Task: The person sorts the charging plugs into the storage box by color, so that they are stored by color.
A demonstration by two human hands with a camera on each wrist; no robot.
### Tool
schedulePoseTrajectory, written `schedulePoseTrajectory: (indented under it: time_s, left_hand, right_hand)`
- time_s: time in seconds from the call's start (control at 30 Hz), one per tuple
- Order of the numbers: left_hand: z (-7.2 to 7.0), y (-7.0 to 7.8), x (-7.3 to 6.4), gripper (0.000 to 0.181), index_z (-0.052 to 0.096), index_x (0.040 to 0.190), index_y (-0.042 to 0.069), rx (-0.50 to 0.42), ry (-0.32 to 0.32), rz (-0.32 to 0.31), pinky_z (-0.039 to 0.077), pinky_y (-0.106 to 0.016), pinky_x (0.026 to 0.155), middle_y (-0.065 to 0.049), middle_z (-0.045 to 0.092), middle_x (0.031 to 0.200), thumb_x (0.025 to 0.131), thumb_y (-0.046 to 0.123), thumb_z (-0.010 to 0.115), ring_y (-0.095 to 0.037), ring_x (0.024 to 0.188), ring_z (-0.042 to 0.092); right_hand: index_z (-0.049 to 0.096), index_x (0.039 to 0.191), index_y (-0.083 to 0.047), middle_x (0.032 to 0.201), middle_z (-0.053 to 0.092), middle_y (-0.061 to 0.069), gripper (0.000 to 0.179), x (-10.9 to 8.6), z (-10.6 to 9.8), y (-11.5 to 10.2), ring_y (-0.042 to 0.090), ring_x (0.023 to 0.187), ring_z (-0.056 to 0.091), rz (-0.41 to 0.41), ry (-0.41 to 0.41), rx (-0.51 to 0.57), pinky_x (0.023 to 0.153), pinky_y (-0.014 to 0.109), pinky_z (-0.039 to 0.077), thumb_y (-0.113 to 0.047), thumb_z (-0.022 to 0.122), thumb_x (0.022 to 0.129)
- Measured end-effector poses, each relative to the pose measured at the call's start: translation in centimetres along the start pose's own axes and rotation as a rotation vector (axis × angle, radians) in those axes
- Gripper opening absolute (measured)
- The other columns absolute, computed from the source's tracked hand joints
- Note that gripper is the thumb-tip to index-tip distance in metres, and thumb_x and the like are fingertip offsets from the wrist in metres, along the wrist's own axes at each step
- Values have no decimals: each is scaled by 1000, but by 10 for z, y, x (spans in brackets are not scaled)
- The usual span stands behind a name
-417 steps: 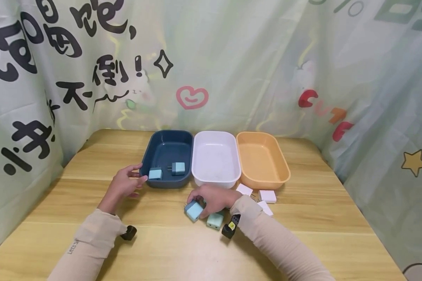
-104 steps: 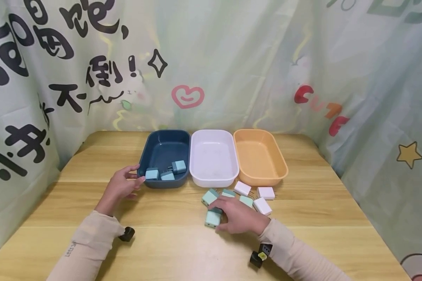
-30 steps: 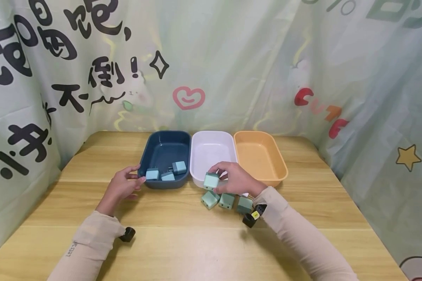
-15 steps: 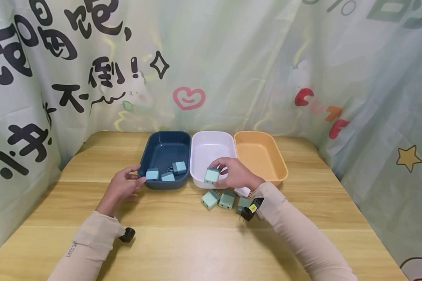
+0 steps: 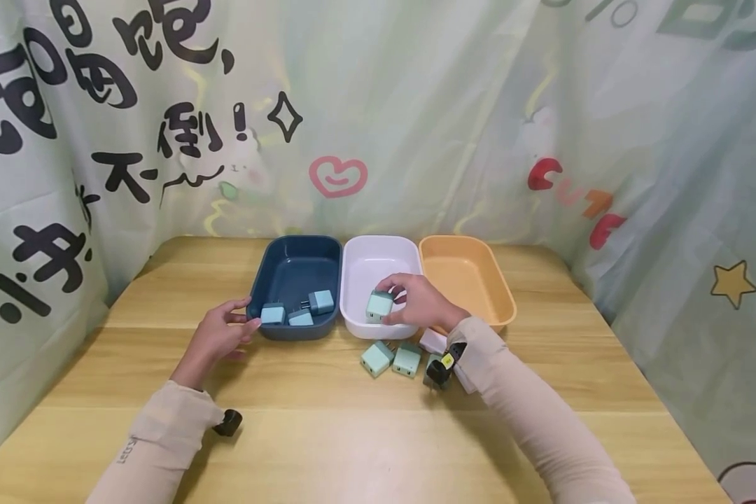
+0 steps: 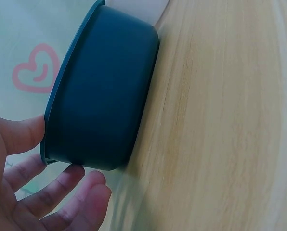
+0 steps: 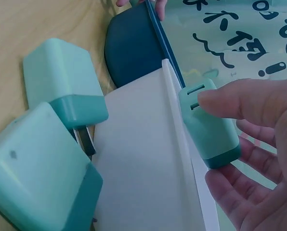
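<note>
So, behind everything hangs a pale green printed fabric curtain, and before it spreads the light wood-grain bench. Along its back sit three rounded plastic trays side by side: dark blue, white, orange, apparently lined up so each is within easy reach.

Now the hands! The left hand is at the blue tray's near left corner, fingers loosely parted, thumb and fingertips touching the rim; it looks like a light steadying touch, nothing clenched. The right hand is narrowed over the near end of the white tray, pinching a mint-green plastic charger block. Thumb by the slotted port end, fingertips under the darker end: a hold that seems meant to keep the block secure above the rim.

Down to the loose blocks: three light-blue charger blocks lie inside the blue tray, while more mint-green charger blocks and white charger blocks cluster on the bench just in front, handy for the right side. The right arm hides part of that cluster.

Smallest of all, metal prongs poke from one mint block.
</note>
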State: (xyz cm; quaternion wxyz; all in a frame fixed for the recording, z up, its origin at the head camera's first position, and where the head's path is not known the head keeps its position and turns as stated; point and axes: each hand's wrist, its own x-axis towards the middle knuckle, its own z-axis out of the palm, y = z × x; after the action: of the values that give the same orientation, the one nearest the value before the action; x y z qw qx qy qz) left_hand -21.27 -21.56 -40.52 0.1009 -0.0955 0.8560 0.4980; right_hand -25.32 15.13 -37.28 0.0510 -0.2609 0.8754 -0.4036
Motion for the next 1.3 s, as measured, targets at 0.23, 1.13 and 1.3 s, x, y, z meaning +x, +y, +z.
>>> schedulePoseTrajectory:
  time_s: [0.23, 1.13, 1.3]
  left_hand:
    - [0, 1, 0, 68, 30, 154, 18, -8, -4, -2, 58, -39, 69, -26, 43, 139, 95, 29, 64, -36, 105, 60]
    - [0, 1, -1, 68, 30, 153, 17, -8, 3, 15, 58, -39, 68, -27, 43, 138, 95, 29, 64, -36, 104, 61]
    - [0, 0, -1, 68, 31, 153, 17, -8, 5, 22, 58, -39, 68, -27, 43, 138, 95, 28, 64, -36, 103, 61]
  right_hand:
    - [67, 110, -5, 104, 64, 5, 45, 8, -3, 4, 23, 94, 59, 8, 8, -28, 85, 34, 54, -4, 85, 69]
    - [67, 112, -7, 108, 65, 7, 46, 32, -18, 21, 23, 93, 59, 105, 10, -142, 83, 33, 52, -9, 87, 70]
    - [67, 112, -7, 111, 65, 8, 47, 35, -20, 24, 24, 94, 60, 117, 2, -149, 84, 35, 52, -11, 87, 70]
